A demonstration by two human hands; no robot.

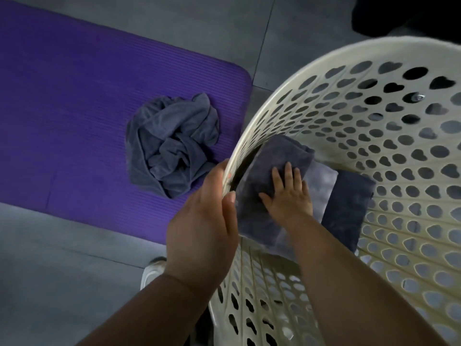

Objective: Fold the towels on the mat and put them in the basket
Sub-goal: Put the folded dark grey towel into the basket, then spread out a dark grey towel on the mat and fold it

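Here, the cream perforated plastic basket (pixel 374 49) stood tilted toward us, which we judged brought its bottom within reach. The purple ribbed foam mat (pixel 62 108) lay beside it, bearing one crumpled grey towel (pixel 172 143), not yet folded. Inside the basket, a folded dark grey towel (pixel 264 171) lay atop a pale folded towel (pixel 321 181) and a navy folded towel (pixel 349 203). Our left hand (pixel 202 221) clamped the basket rim, thumb inside, apparently steadying the tilt. Our right hand (pixel 289 196) pressed flat, fingers straight and spread, on the dark grey towel, seemingly to seat it.
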